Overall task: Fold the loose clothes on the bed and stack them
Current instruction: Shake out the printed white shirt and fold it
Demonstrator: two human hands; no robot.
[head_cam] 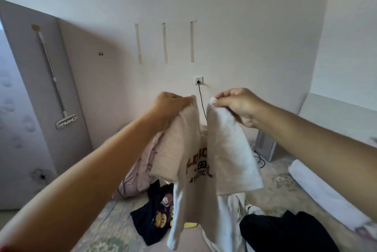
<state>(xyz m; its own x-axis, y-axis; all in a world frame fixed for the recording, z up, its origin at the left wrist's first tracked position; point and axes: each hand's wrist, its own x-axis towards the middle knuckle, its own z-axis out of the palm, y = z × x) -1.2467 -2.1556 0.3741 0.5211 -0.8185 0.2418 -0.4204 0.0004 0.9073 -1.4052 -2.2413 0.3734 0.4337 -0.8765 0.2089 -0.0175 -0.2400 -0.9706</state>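
From the head camera, the left hand [170, 104] and the right hand [238, 103] each pinched a top corner of a cream T-shirt [201, 162] and held it up in front of the wall, well above the bed [114, 229]. Held that way, the shirt hung open with its printed lettering facing the person, probably so the shoulders could be found and lined up before the first fold. Both arms reached forward and slightly upward, the hands near each other at about the same height, knuckles up, with the fingers curled tight round the fabric edges. The sleeves drooped on either side. Below lay loose clothes not yet folded: a dark printed shirt [157, 215], a black garment [285, 231] and a pink striped piece [138, 170]. A white roll [318, 188] lay along the bed's right side.
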